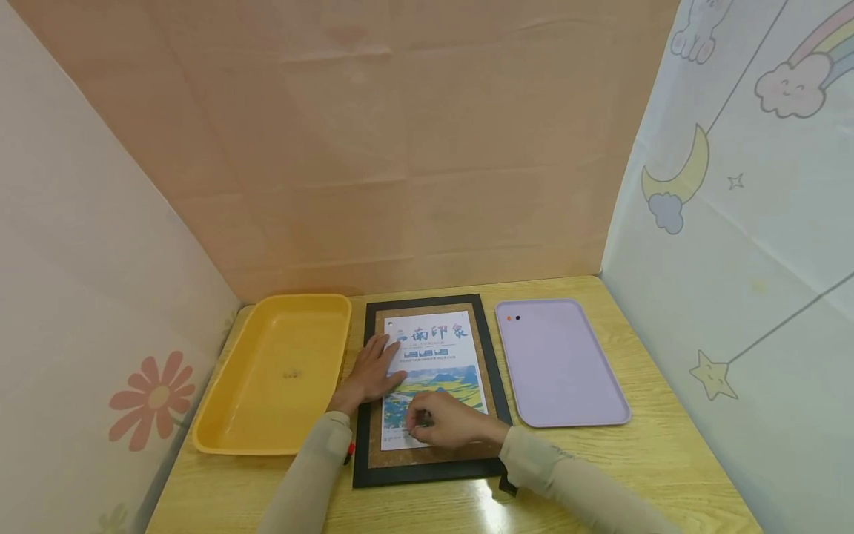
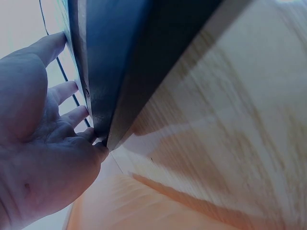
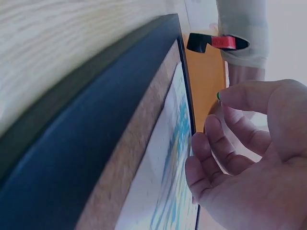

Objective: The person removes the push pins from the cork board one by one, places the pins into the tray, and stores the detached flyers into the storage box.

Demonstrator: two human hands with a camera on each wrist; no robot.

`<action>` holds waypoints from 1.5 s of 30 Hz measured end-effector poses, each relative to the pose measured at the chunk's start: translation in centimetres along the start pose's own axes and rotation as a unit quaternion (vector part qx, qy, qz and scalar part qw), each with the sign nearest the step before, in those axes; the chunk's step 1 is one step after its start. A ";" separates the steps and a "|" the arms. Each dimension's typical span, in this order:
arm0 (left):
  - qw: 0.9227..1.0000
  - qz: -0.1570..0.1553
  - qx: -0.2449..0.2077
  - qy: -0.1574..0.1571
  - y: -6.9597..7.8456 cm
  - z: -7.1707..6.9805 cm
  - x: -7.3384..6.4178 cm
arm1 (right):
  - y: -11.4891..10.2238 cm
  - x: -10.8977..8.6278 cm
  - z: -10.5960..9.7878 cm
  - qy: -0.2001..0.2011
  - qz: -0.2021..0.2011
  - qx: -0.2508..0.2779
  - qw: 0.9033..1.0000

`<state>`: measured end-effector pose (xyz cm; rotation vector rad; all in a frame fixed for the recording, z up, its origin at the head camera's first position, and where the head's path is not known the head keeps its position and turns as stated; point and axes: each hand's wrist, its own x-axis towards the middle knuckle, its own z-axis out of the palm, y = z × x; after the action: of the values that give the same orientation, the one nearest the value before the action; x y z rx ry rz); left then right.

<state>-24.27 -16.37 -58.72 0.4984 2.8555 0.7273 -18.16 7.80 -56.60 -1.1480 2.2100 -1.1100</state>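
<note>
A printed poster (image 1: 434, 348) with a green and blue landscape lies on a cork board (image 1: 492, 397) in a black frame (image 1: 360, 445). My left hand (image 1: 375, 369) rests on the poster's left side, fingers straight and spread; in the left wrist view the hand (image 2: 43, 129) reaches over the frame edge. Over the poster's lower part, my right hand (image 1: 448, 420) has its fingers curled. Between thumb and forefinger it pinches a small green pushpin (image 3: 218, 96), mostly hidden by the fingertips. A small dark pin (image 1: 390, 323) sits at the poster's top left corner.
To the left stands a yellow tray (image 1: 267, 371) with a small dark mark in its middle. A lilac tray (image 1: 567, 371) on the right holds an orange dot-like piece (image 1: 509, 318) and a black one (image 1: 517, 317). Fabric walls enclose the wooden table (image 1: 640, 475) on three sides.
</note>
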 end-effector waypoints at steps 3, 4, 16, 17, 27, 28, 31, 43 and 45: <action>1.000 -0.008 0.004 -0.005 0.4 -0.3 -0.1 | 0.3 -0.3 -0.4 0.011 -0.002 -0.005 1.000; 1.000 -0.011 0.009 -0.007 0.4 -0.3 -0.1 | 0.4 -0.4 -0.6 0.015 0.000 -0.003 1.000; 1.000 -0.010 -0.002 -0.002 -0.5 0.4 0.1 | 1.4 -2.3 -3.7 0.050 0.063 0.009 0.997; 1.000 -0.009 -0.006 -0.001 -0.7 0.6 0.2 | 1.5 -2.5 -4.0 0.056 0.065 0.010 0.996; 1.000 -0.003 -0.018 -0.004 -1.2 0.8 0.4 | 2.4 -4.3 -7.2 0.116 0.058 0.002 0.992; 1.000 -0.005 -0.019 -0.006 -1.3 0.9 0.5 | 2.5 -4.5 -7.5 0.120 0.059 0.003 0.991; 1.000 -0.008 -0.019 -0.008 -1.8 1.3 0.9 | 2.7 -5.0 -8.4 0.135 0.066 0.012 0.989; 1.000 -0.012 -0.017 -0.009 -2.1 1.5 1.1 | 4.1 -7.1 -11.5 0.192 0.101 0.000 0.976; 1.000 -0.013 -0.016 -0.009 -2.0 1.4 1.1 | 4.2 -7.4 -12.0 0.201 0.103 -0.010 0.974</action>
<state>-25.50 -17.05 -60.97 0.4610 2.8227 0.7593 -23.79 20.85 -52.84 -0.7237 2.5762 -1.3244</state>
